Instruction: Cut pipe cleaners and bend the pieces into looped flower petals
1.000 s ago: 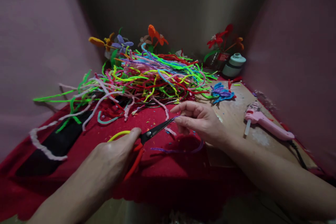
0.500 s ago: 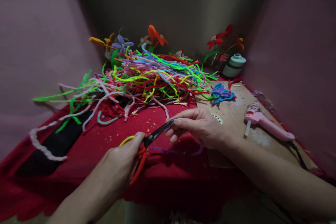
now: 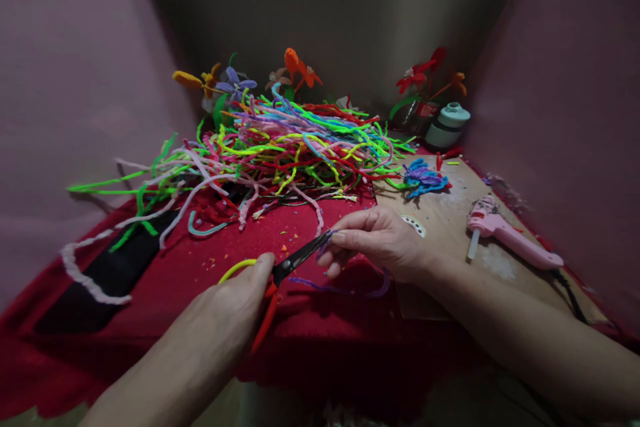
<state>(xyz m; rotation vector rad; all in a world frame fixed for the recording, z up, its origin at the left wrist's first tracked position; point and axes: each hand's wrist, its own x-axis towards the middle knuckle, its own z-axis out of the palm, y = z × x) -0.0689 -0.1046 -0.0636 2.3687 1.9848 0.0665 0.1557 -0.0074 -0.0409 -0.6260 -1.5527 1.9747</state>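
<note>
My left hand (image 3: 237, 300) is closed around the handles of a pair of scissors (image 3: 297, 259) with dark blades, one handle loop yellow and the other red-orange. The blades point up and right, their tips at the fingertips of my right hand (image 3: 373, 240). Thumb and forefinger of that hand pinch a purple pipe cleaner (image 3: 325, 240), of which only a little shows. Below the hand, a longer purple pipe cleaner (image 3: 345, 291) curves over the red cloth (image 3: 260, 233); whether it joins the pinched piece I cannot tell.
A heap of coloured pipe cleaners (image 3: 300, 140) fills the back of the table. On the brown board (image 3: 445, 287) at right lie a pink glue gun (image 3: 515, 240) and a blue-purple pipe cleaner bundle (image 3: 424, 178). Pipe cleaner flowers (image 3: 235, 83) and a pale-green container (image 3: 447, 125) stand behind.
The scissor handles appear spread slightly wider, with the yellow loop further left. Both hands stay nearly in place, and the view has shifted slightly.
</note>
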